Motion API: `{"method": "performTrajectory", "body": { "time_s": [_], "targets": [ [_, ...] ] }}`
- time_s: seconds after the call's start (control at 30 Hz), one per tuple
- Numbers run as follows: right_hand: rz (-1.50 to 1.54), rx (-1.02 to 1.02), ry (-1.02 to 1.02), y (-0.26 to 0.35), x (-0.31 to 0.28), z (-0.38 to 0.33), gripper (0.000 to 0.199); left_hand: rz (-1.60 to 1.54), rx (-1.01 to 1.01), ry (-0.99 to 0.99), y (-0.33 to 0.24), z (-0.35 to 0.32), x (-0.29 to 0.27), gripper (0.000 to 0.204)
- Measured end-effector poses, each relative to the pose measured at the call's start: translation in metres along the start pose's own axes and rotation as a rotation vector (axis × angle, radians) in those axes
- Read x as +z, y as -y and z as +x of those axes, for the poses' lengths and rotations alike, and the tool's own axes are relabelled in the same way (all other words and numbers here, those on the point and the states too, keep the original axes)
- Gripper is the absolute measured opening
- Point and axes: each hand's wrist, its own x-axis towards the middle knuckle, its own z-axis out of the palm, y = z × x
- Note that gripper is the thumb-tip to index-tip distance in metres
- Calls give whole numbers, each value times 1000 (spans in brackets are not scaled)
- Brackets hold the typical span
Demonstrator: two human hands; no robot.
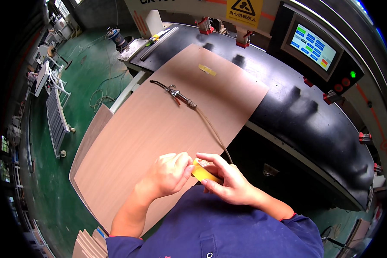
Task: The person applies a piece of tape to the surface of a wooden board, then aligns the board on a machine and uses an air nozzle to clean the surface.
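In front of my body, my right hand (230,179) grips a roll of yellow adhesive tape (202,173), thumb below and fingers over it. My left hand (170,172) is closed against the roll's left side, its fingers pinched at the edge of the tape. How much tape lies between those fingers is hidden. Beneath both hands lies a large wood-grain panel (146,137). On it rests an air blow gun (176,94) with a red trigger and a hose running toward me. A short piece of yellow tape (207,70) lies on the panel's far part.
The panel lies partly over a black machine bed (296,116). A machine beam with a lit control screen (312,46) spans the far right. Metal bars (159,43) lie at the bed's left end. A roller stand (57,116) is on the green floor, left. Stacked boards (88,245) stand lower left.
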Motion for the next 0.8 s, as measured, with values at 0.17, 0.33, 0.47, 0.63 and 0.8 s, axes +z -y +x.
{"method": "performTrajectory", "body": {
  "time_s": [0.17,0.33,0.47,0.63,0.8],
  "targets": [
    [66,36,18,-2,-3,1,56,34,-45,-56,13,-1,-2,8],
    [87,1,18,3,-7,0,57,-49,-299,-79,25,-7,-6,10],
    [24,-137,28,-6,-13,2,59,-284,-391,-178,44,-10,9,12],
    [40,-135,66,-4,-18,1,62,-320,-368,-310,52,-7,17,13],
    [-35,-169,68,-7,-27,-3,61,-362,-453,-405,61,-5,14,11]
  ]
}}
